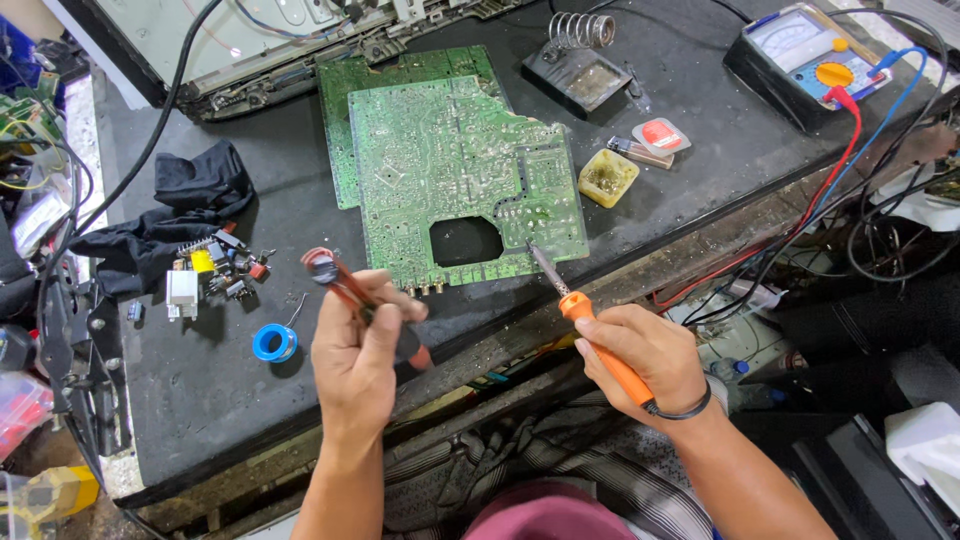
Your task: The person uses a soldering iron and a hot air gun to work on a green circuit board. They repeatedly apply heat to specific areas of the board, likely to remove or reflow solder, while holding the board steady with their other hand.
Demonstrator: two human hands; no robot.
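Right hand (640, 352) grips orange soldering iron (600, 345) by green board (460, 180)

Bare dark table (300, 400) open between the hands and the front edge. Blocked ahead by the flat green circuit board (455, 170). Hemmed on the left by loose small components (215, 270), a blue solder spool (274, 342) and crumpled black cloth (165, 220). Crowded to the right with a yellow flux tub (607, 177) and trailing red and blue wires (850, 150).
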